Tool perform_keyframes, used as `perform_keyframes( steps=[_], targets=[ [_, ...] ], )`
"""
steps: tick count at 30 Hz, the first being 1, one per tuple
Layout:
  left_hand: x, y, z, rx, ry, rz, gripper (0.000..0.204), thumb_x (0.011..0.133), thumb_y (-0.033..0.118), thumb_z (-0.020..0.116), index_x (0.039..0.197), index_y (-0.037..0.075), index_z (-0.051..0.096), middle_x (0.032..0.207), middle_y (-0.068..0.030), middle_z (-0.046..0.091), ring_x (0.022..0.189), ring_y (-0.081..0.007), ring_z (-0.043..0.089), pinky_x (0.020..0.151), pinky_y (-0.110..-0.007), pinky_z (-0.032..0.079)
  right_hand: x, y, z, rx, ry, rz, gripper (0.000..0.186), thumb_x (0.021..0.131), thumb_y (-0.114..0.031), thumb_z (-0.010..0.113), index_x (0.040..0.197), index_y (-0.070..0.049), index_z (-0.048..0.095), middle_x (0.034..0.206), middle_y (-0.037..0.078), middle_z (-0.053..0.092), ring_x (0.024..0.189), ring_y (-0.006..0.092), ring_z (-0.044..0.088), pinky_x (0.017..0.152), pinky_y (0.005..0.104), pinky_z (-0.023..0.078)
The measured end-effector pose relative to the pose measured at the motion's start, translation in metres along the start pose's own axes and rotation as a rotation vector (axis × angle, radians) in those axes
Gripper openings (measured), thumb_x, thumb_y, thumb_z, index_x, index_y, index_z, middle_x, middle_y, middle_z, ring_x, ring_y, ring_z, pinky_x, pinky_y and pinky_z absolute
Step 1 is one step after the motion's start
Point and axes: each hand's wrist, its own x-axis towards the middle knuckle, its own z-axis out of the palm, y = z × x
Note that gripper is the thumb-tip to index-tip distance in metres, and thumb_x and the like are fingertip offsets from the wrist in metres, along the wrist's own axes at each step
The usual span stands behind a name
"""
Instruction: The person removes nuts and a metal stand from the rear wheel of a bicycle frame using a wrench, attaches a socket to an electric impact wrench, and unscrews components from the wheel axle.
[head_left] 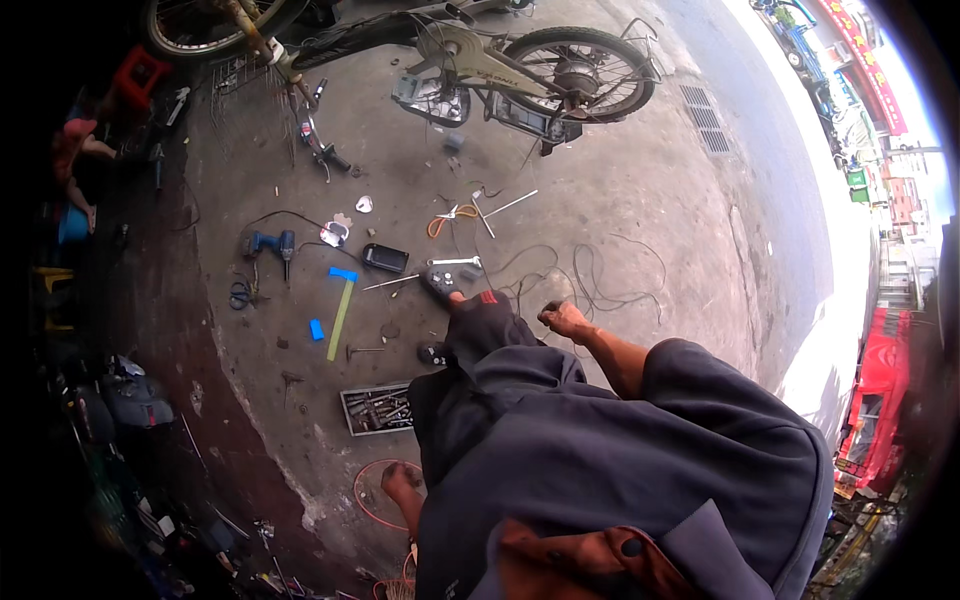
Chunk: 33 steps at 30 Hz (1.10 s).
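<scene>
My right hand (562,318) hangs in front of my right knee, its fingers curled together. Whatever may be inside them is too small to make out. Thin dark cable (600,285) lies in loose loops on the ground beyond it. Low on my left side, my left hand (400,482) has its fingers bent inward, and its grip is hidden in shadow. An orange-red hose (362,510) curves around that hand's place in view; contact cannot be judged. Nearest to it stands an open metal tray (378,408) full of sockets and bits. A wrench (455,262) lies by my shoe (438,284).
An electric bike (480,65) with exposed parts lies ahead. On the concrete are a blue power drill (270,248), a black case (385,257), scissors (240,295), an orange-handled tool (452,217) and a metal cross-shaped rod (505,207). A drain grate (707,118) sits right. Another person (78,155) is far left.
</scene>
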Motion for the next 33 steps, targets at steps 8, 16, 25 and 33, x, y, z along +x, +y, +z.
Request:
perform_keyframes(
  steps=[8, 16, 25, 33],
  targets=[
    [-0.017, -0.002, 0.021, -0.080, -0.012, -0.031, 0.011, 0.077, 0.009, 0.058, 0.086, 0.005, 0.056, 0.061, -0.0077, 0.054, 0.042, -0.0157, 0.047, 0.035, -0.030, 0.038, 0.017, -0.006, -0.013, -0.053, 0.037, -0.002, 0.038, 0.078, -0.030, 0.055, 0.098, 0.001, 0.063, 0.094, 0.019, 0.064, 0.091, 0.0311, 0.060, 0.079, 0.0364, 0.045],
    [0.008, -0.008, 0.009, -0.053, 0.055, -0.058, 0.010, 0.078, 0.009, 0.059, 0.087, 0.005, 0.057, 0.059, -0.0069, 0.053, 0.039, -0.0148, 0.045, 0.033, -0.029, 0.034, 0.020, -0.042, 0.003, -0.005, -0.013, -0.068, 0.035, 0.079, -0.030, 0.056, 0.095, -0.001, 0.063, 0.089, 0.020, 0.063, 0.087, 0.0307, 0.061, 0.075, 0.0377, 0.045],
    [-0.003, 0.002, 0.018, -0.118, 0.041, -0.064, 0.009, 0.078, 0.009, 0.059, 0.085, 0.004, 0.056, 0.058, -0.0061, 0.053, 0.038, -0.0130, 0.043, 0.032, -0.027, 0.032, -0.006, -0.029, -0.012, 0.043, -0.022, 0.096, 0.032, 0.075, -0.025, 0.057, 0.094, 0.002, 0.064, 0.085, 0.014, 0.065, 0.078, 0.0238, 0.060, 0.071, 0.0341, 0.047],
    [-0.025, -0.018, 0.034, -0.273, 0.096, -0.096, 0.011, 0.077, 0.009, 0.060, 0.085, 0.002, 0.056, 0.058, -0.0050, 0.053, 0.039, -0.0105, 0.044, 0.033, -0.023, 0.034, 0.047, -0.032, -0.018, -0.146, -0.137, 0.098, 0.030, 0.077, -0.024, 0.058, 0.091, 0.002, 0.063, 0.077, 0.009, 0.062, 0.069, 0.0179, 0.056, 0.062, 0.0313, 0.045]
  ],
)
